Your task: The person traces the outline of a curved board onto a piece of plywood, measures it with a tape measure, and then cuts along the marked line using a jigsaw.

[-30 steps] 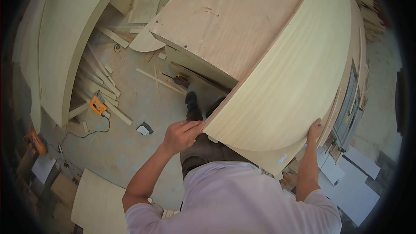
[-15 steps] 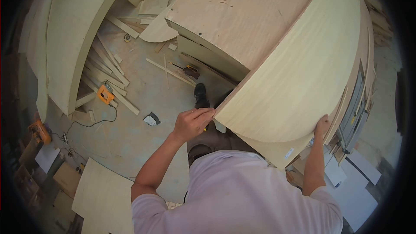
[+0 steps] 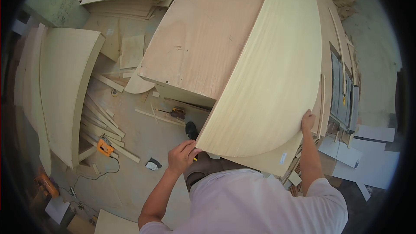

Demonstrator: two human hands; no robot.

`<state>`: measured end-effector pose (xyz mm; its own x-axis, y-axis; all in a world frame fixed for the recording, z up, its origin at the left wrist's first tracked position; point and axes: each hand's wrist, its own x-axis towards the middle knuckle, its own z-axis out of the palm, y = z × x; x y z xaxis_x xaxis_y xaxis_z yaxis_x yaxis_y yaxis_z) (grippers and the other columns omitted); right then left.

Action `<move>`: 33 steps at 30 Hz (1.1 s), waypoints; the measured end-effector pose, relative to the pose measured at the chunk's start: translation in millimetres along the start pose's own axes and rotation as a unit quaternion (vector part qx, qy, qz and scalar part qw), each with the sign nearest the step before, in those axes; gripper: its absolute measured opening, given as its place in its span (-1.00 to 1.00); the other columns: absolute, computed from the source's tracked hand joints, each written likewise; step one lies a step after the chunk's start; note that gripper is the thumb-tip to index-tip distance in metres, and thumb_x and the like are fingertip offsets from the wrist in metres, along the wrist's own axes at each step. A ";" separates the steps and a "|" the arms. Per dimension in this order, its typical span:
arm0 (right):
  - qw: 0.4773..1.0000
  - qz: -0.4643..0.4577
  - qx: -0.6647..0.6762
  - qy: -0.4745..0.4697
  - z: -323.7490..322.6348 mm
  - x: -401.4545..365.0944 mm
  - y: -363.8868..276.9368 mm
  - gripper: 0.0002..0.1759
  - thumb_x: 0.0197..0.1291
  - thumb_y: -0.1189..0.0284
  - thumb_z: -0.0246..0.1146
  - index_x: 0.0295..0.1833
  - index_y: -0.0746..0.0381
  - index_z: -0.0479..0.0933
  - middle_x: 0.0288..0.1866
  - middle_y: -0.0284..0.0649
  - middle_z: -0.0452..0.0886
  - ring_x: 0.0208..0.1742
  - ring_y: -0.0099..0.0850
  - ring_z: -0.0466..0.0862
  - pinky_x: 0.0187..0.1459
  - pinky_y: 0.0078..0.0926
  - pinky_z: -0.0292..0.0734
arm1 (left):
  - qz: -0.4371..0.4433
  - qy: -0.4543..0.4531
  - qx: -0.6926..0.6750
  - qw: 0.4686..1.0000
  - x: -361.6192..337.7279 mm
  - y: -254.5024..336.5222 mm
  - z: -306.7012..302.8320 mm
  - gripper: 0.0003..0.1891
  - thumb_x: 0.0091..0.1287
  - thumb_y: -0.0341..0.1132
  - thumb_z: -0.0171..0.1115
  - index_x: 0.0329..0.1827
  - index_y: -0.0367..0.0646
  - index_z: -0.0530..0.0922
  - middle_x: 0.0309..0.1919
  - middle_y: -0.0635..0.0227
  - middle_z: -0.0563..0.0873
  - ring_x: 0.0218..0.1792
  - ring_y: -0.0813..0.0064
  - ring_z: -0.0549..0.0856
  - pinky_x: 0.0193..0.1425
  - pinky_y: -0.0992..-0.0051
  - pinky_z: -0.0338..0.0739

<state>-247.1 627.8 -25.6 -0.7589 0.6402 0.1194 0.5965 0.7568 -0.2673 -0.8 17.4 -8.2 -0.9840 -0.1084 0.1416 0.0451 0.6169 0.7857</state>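
Note:
A pale plywood panel (image 3: 268,73) with one straight and one curved edge lies on a larger wooden structure (image 3: 199,34). My left hand (image 3: 182,156) is closed on the panel's near left corner, fingers along its edge. Over at the curved right edge, my right hand (image 3: 308,121) grips the same panel, its fingers partly hidden. Under the panel's near end, a sheet with a small white label (image 3: 283,158) sticks out.
On the floor at left are an orange power tool (image 3: 105,146) with a cable, wood strips (image 3: 102,115) and another drill-like tool (image 3: 177,112). A curved wooden piece (image 3: 65,91) stands at far left. White sheets (image 3: 368,160) lie at right.
The view has shifted, so the structure and panel appear turned more upright and further left. Both hands still hold the panel at the same places.

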 end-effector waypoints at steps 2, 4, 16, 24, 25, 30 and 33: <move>1.000 0.004 -0.003 0.005 0.1 1.8 -1.4 -0.35 0.52 -0.10 0.07 -0.04 0.40 0.54 -0.11 0.18 0.73 -0.02 0.12 0.73 0.09 0.00 0.57 | -0.008 0.013 -0.008 1.000 -0.1 -0.1 2.5 -0.68 0.19 -0.15 0.61 -0.14 -0.17 0.78 -0.12 0.35 0.84 -0.28 0.35 0.83 -0.25 0.42 0.73; 1.000 0.007 -0.005 0.002 -1.5 -3.1 -0.6 -0.34 0.52 -0.10 0.07 -0.04 0.40 0.55 -0.10 0.17 0.73 -0.01 0.11 0.72 0.11 -0.01 0.56 | -0.008 0.018 -0.020 1.000 0.1 1.6 2.1 -0.69 0.18 -0.17 0.61 -0.15 -0.17 0.78 -0.13 0.35 0.84 -0.29 0.35 0.83 -0.26 0.42 0.72; 1.000 0.006 0.007 -0.001 7.2 10.9 13.0 -0.36 0.53 -0.09 0.08 -0.07 0.39 0.54 -0.13 0.13 0.72 -0.04 0.08 0.71 0.10 -0.02 0.55 | -0.002 0.038 -0.005 0.999 -1.5 4.2 3.2 -0.71 0.22 -0.15 0.58 -0.15 -0.14 0.78 -0.15 0.39 0.83 -0.32 0.39 0.82 -0.28 0.46 0.71; 1.000 0.026 0.004 -0.012 4.9 9.2 13.7 -0.35 0.53 -0.09 0.09 -0.03 0.40 0.55 -0.11 0.13 0.71 -0.02 0.04 0.71 0.12 -0.07 0.54 | 0.014 0.032 0.002 0.999 1.9 1.6 2.0 -0.72 0.21 -0.14 0.59 -0.18 -0.13 0.77 -0.16 0.41 0.82 -0.36 0.40 0.80 -0.32 0.44 0.69; 1.000 0.024 -0.006 -0.010 4.5 8.8 9.4 -0.34 0.54 -0.09 0.08 -0.02 0.40 0.55 -0.10 0.13 0.71 -0.01 0.04 0.71 0.14 -0.09 0.54 | 0.011 0.032 0.000 0.999 5.0 3.1 0.5 -0.72 0.18 -0.17 0.61 -0.19 -0.15 0.77 -0.18 0.37 0.82 -0.36 0.39 0.80 -0.31 0.44 0.70; 1.000 0.022 0.003 -0.009 2.6 6.1 6.2 -0.38 0.53 -0.08 0.10 -0.05 0.38 0.54 -0.13 0.14 0.72 -0.05 0.08 0.72 0.08 -0.03 0.56 | 0.013 0.012 0.011 1.000 4.5 0.9 -3.7 -0.71 0.22 -0.10 0.58 -0.17 -0.10 0.78 -0.15 0.46 0.82 -0.35 0.43 0.80 -0.31 0.46 0.69; 1.000 0.017 0.013 -0.017 1.1 3.6 5.3 -0.39 0.53 -0.06 0.11 -0.06 0.38 0.53 -0.13 0.15 0.72 -0.05 0.10 0.72 0.07 -0.02 0.56 | 0.015 -0.030 -0.008 0.999 12.4 -2.2 -11.5 -0.70 0.22 -0.09 0.58 -0.15 -0.09 0.80 -0.16 0.44 0.82 -0.35 0.42 0.81 -0.30 0.46 0.70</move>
<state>-247.0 633.9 -27.6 -0.7466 0.6608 0.0765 0.6160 0.7302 -0.2956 -11.1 5.7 -1.3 -0.9906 -0.0432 0.1295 0.0769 0.6073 0.7907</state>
